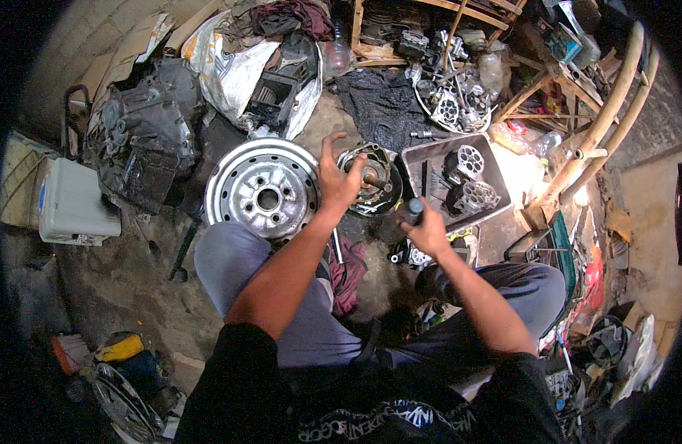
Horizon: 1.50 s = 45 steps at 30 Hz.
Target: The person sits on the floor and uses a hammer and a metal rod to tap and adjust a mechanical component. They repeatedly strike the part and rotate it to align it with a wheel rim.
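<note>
— On the floor between the knees, where was that round hub assembly (370, 180)?

— It lay just right of the steel wheel rim (263, 189) and left of the metal tray (422, 159), its short shaft pointing up and a little toward the person.

— And the left hand (337, 177)?

— It hovered at the hub's left edge, fingers spread wide, gripping nothing; it was clearly the nearer one.

— The right hand (428, 231)?

— It sat nearer the body, below and right of the hub, closed around a dark cylindrical tool (414, 209) held upright.
</note>
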Tool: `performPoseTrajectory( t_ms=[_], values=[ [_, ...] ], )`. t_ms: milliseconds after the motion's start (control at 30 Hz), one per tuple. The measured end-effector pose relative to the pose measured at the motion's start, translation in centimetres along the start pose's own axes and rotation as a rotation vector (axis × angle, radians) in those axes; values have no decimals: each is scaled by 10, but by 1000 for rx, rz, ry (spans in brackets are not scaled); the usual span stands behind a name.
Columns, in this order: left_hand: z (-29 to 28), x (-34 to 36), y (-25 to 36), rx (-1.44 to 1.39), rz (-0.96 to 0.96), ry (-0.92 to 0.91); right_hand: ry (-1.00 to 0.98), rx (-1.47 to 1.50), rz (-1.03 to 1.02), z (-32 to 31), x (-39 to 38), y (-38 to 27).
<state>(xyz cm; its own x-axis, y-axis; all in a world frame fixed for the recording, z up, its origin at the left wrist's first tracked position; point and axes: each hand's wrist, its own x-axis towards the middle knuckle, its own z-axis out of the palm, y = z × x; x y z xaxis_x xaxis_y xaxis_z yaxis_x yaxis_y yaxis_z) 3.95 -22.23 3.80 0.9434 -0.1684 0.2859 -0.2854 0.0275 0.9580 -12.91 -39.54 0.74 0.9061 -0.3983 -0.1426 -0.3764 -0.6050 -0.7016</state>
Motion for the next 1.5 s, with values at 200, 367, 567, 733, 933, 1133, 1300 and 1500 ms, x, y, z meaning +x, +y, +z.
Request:
performPoseTrajectory(
  t_ms=[200,367,567,733,933,1133,1300,1500],
  values=[
    [-5,0,10,-47,-14,-11,143,-10,122,101,-29,37],
    [-13,0,4,-38,40,11,28,-58,46,102,-34,37],
    [-22,3,-5,27,86,-12,9,-197,-47,85,-33,24],
    [-24,2,-13,-53,-98,-58,36,-189,-77,84,-30,23],
    [-17,12,-19,-75,-92,-30,52,-247,-243,91,-29,29],
    [-10,23,-40,4,-39,6,232,-79,-278,92,-19,45],
    [-3,25,-46,-63,-140,-17,509,136,-244,83,9,55],
    [-3,28,-77,-29,-207,-49,200,-149,-24,61,73,69]
  ],
)
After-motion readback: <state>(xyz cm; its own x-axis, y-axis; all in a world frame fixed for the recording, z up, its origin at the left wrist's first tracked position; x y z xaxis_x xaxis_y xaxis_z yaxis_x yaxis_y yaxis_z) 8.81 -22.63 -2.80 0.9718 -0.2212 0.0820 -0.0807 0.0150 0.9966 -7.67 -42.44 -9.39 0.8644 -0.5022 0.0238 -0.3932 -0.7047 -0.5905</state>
